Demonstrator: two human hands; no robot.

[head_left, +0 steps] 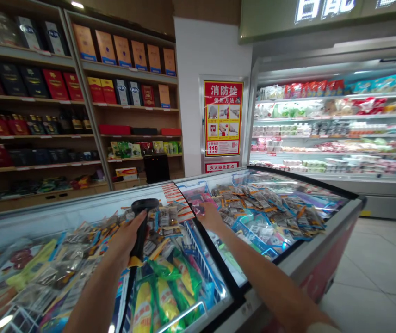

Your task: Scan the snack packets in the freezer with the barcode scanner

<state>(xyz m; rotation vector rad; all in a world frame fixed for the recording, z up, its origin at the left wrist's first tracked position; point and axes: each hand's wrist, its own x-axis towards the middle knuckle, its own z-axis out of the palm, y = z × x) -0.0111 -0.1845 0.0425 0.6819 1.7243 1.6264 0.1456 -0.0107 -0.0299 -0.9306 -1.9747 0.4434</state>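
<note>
My left hand (127, 237) is wrapped round the handle of a black and yellow barcode scanner (141, 233), its head up, above packets (168, 217) heaped on the freezer's glass top. At the dark seam between two glass lids, my right hand (207, 216) has its fingers curled in. What they hold, if anything, is too small to make out. An orange-and-white striped strip (179, 201) lies just left of those fingers. More small brown and blue packets (267, 203) are spread over the glass to the right of my right hand.
The chest freezer (318, 247) spans the front, with green and yellow bags (166, 296) inside. Behind it stand shelves of boxed goods (135, 69), a red fire-hydrant notice (223, 118) and an open chiller (337, 176). Tiled floor (374, 268) lies at the right.
</note>
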